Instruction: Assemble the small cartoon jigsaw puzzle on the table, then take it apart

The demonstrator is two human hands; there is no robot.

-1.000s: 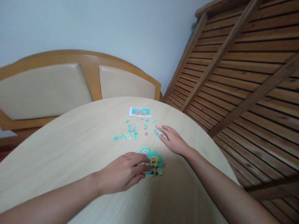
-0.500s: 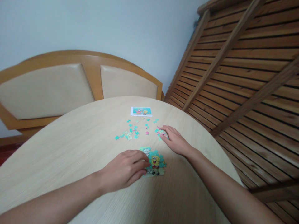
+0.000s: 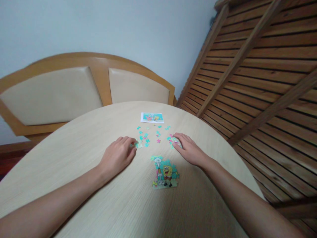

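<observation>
A partly joined jigsaw puzzle [image 3: 166, 173] lies on the table nearest me, showing a yellow square character beside a tall pale one. Beyond it to the left, my left hand [image 3: 119, 152] is over the edge of a scatter of loose puzzle pieces [image 3: 146, 140]. Its fingers are curved, with the thumb apart from them, and they partly hide the pieces beneath. My right hand [image 3: 189, 149] rests with loosely stretched fingers at another small cluster of pieces [image 3: 170, 139], pink and turquoise. A single pink piece [image 3: 158, 141] lies between the two hands.
Behind the pieces lies a small reference picture [image 3: 153, 117] with a white edge. The pale round wooden table [image 3: 86, 132] meets a padded bench back [image 3: 140, 86] at the far side. A slatted wooden panel [image 3: 260, 82] leans along the right.
My left hand has moved away from the joined puzzle, up and left to the loose pieces, uncovering the puzzle's left side. My right hand stays by its cluster. The view has shifted slightly.
</observation>
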